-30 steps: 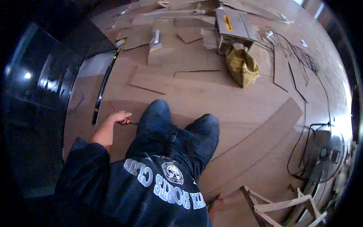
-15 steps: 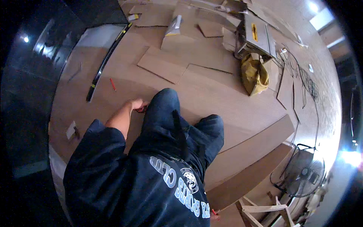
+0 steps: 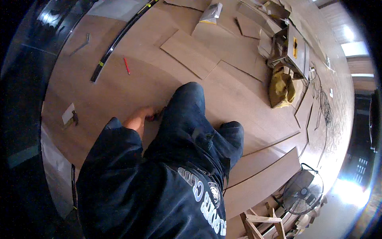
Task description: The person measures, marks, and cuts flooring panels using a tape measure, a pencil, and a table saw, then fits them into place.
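Low beside my left knee, my left hand (image 3: 146, 113) is closed round a small red and dark thing (image 3: 151, 117). Most of that thing is hidden by the fingers and the knee, so its kind does not show. My right hand is out of view, behind my body. I am kneeling or crouching on a floor of brown wood-look boards (image 3: 107, 95). Ahead of the left hand a red pencil (image 3: 127, 66) lies on the boards. To the left lies a hammer (image 3: 74, 118) beside a small whitish piece (image 3: 68, 113).
A long black strip (image 3: 119, 38) with yellow bands lies far left. Loose boards (image 3: 187, 53) lie ahead. At the right stand a table saw (image 3: 292, 51) with a yellow cloth bag (image 3: 281, 89), trailing cables (image 3: 325, 107), a floor fan (image 3: 303, 192) and a wooden stand (image 3: 262, 219).
The view has shifted, so the floor items sit elsewhere in the picture. My right hand, seen at the lower edge with a thin red thing, has gone out of view. The left hand stays by the knee.
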Motion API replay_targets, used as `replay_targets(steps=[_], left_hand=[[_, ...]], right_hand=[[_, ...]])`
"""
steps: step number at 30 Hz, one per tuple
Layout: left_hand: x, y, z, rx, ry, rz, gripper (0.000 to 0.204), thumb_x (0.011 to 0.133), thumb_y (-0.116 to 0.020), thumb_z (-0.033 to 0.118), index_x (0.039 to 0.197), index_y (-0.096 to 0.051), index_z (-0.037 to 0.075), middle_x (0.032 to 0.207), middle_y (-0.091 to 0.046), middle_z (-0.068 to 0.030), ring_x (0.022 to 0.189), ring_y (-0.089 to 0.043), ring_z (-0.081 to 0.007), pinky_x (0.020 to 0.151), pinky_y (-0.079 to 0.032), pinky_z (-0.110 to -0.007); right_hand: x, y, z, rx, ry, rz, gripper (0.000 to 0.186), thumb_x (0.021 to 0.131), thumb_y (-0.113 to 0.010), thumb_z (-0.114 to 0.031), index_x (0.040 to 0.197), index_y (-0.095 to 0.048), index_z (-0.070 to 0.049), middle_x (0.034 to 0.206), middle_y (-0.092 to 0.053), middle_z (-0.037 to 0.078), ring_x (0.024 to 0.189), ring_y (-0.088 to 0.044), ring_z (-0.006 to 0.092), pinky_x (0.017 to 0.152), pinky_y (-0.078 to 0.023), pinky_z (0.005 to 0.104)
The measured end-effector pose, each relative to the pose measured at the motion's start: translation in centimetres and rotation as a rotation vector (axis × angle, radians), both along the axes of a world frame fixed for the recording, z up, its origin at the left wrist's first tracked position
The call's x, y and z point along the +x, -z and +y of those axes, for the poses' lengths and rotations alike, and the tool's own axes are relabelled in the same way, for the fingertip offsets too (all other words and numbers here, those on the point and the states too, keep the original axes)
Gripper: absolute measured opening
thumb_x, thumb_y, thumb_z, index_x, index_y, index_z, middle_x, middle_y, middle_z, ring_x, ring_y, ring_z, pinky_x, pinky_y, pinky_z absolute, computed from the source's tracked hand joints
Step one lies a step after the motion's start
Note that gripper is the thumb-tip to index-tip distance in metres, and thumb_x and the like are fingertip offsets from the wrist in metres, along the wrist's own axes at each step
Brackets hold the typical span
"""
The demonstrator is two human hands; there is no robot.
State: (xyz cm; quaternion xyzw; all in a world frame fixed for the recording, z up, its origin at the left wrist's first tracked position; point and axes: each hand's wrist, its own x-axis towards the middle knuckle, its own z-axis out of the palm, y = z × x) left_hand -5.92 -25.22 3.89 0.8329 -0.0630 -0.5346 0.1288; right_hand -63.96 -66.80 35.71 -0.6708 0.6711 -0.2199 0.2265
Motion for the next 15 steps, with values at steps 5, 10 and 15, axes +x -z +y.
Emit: replay_targets(steps=[5,10,15], left_hand=[[-0.4,-0.6,3.0,0.033,-0.069,0.033,0.046,0.096,-0.059,0.047,0.117,-0.072,0.008,0.114,-0.074,-0.0177,0.107,-0.068,-0.034,0.092,-0.051,-0.046],[0.1,-1.7,4.9,-0.065,-0.248,-0.037,0.044,0.094,-0.065,0.042,0.117,-0.071,0.005,0.109,-0.074,-0.0173,0.099,-0.069,-0.0307,0.085,-0.053,-0.046],[-1.7,-1.0,6.1,-0.298,-0.307,-0.358,0.038,0.094,-0.068,0.037,0.105,-0.07,0.002,0.082,-0.07,-0.0137,0.067,-0.064,-0.0245,0.063,-0.05,-0.043]], right_hand=[[3.1,-1.9,-0.3,-0.038,-0.066,-0.097,0.045,0.101,-0.062,-0.044,0.091,-0.06,0.0,0.087,-0.063,0.011,0.08,-0.057,0.0226,0.075,-0.049,0.0376],[7.4,-5.8,-2.8,-0.092,-0.198,-0.278,0.047,0.103,-0.06,-0.044,0.088,-0.06,0.001,0.085,-0.062,0.01,0.079,-0.056,0.0204,0.073,-0.048,0.0364],[17.9,-9.3,-9.3,0.157,-0.369,-0.255,0.029,0.106,-0.056,-0.027,0.085,-0.057,-0.007,0.083,-0.062,0.004,0.075,-0.056,0.0149,0.068,-0.048,0.0337]])
